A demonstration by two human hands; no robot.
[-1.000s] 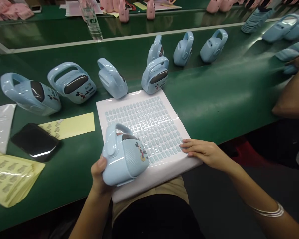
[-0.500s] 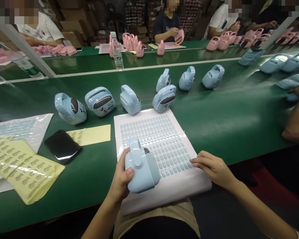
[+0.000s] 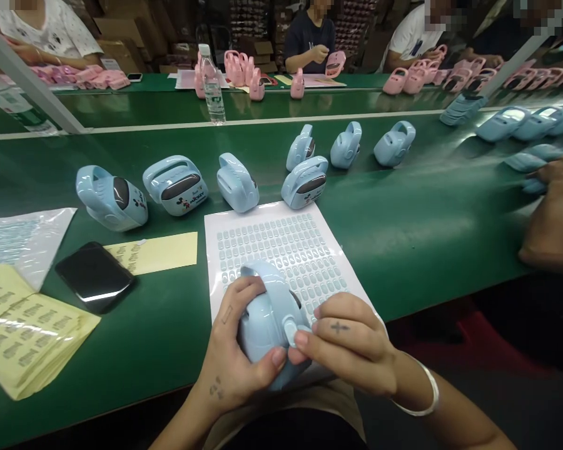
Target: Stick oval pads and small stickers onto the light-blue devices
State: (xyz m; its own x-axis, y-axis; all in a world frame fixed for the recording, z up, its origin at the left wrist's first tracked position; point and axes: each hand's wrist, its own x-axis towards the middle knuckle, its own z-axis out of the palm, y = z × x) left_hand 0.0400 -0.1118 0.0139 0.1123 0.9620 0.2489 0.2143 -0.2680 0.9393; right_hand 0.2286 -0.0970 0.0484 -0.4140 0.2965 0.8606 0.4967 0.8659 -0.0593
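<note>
My left hand (image 3: 239, 356) is wrapped round a light-blue plastic casing with a carry handle (image 3: 267, 300), tilted in front of me. My right hand (image 3: 351, 344) pinches a small pale-blue oval sticker (image 3: 291, 330) between thumb and fingers, at the round end of the handle where it joins the casing's side. Whether the sticker is fully in contact there, I cannot tell. Beneath both hands lies a white sheet (image 3: 211, 250) bearing rows of the same oval stickers. My hands and the casing cover its near part.
Several blue casings, one with a Mickey print (image 3: 176, 187), stand beyond the sheet. To the left lie a black phone (image 3: 96, 275), a yellow strip (image 3: 169, 252) and yellow sticker sheets (image 3: 37, 337). A water bottle (image 3: 213, 87) stands farther back. Another person's hand (image 3: 556, 212) is at right.
My right hand has come from the sheet's right edge to the casing, a sticker now in its fingers. My left hand has turned the casing so the handle's end faces right.
</note>
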